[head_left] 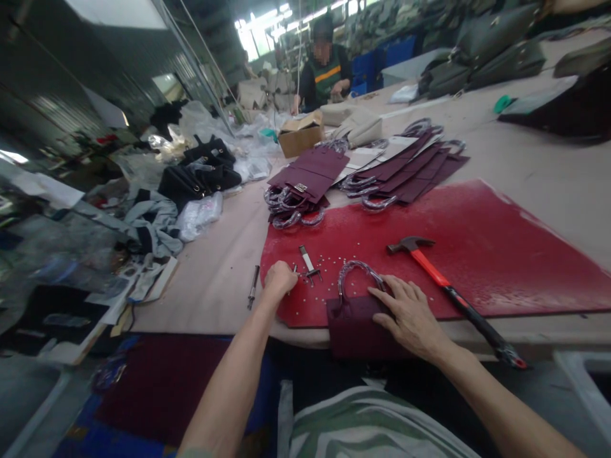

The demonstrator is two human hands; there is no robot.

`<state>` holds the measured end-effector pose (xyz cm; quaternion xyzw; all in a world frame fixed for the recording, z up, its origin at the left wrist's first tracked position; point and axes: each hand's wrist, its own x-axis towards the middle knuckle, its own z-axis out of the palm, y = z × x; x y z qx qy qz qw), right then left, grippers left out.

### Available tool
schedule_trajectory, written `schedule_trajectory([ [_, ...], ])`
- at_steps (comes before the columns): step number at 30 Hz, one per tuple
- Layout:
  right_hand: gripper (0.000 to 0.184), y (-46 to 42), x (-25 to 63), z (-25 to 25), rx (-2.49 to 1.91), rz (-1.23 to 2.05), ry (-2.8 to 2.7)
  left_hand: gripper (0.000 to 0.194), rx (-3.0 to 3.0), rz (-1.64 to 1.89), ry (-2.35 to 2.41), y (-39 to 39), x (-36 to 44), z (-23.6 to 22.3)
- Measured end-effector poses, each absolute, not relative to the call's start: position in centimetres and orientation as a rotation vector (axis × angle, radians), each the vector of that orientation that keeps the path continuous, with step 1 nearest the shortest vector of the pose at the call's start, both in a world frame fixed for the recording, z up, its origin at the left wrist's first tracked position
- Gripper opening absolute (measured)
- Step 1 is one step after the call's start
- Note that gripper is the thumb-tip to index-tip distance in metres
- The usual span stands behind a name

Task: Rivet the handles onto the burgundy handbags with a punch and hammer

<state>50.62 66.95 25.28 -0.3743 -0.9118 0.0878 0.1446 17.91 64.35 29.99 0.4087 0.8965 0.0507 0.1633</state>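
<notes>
Burgundy panel (351,331) lies across the 6 o'clock edge of the red mat (506,254), the right hand (410,312) on it, fingers spread. At its 10 o'clock, the left hand (280,278), fingers curled, pinches a slim metal piece (294,269); at 2 o'clock rests 1 claw hammer (442,281).

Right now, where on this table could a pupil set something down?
Bare room shows on the red mat right of the hammer, on the tabletop right of the maroon panels, and left of the slim dark tool. It is crowded between the left hand and right hand, where small pale bits and a pronged tool lie.
</notes>
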Motion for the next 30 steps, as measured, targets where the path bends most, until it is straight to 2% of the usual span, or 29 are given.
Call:
schedule_trajectory([
  [4, 0.048, 66.8, 50.5, 25.7, -1.108, 0.279, -2.633, 0.015, 1.184, 0.219, 2.510, 64.4, 17.6, 29.9],
  [9, 0.051, 66.4, 50.4, 26.6, -1.140, 0.355, -2.641, 0.024, 1.216, 0.427, 2.441, 63.1, 17.7, 29.6],
  [11, 0.052, 66.3, 50.3, 26.7, -1.154, 0.369, -2.634, 0.023, 1.158, 0.676, 2.345, 62.3, 18.5, 29.6],
  [13, 0.052, 66.3, 50.3, 26.7, -1.166, 0.376, -2.626, 0.020, 1.026, 1.071, 2.123, 61.4, 20.1, 29.7],
  [16, 0.052, 66.2, 50.3, 26.6, -1.164, 0.381, -2.620, 0.028, 0.864, 1.441, 1.728, 59.9, 24.5, 29.7],
  [18, 0.052, 66.2, 50.2, 26.6, -1.159, 0.377, -2.617, 0.031, 0.877, 1.470, 1.586, 59.3, 27.9, 29.4],
  [22, 0.053, 66.1, 50.3, 26.6, -1.158, 0.374, -2.613, 0.017, 1.116, 1.475, 1.568, 58.9, 32.6, 27.9],
  [30, 0.052, 65.8, 50.4, 26.6, -1.140, 0.374, -2.580, 0.013, 1.226, 1.512, 1.591, 58.6, 33.2, 25.9],
])
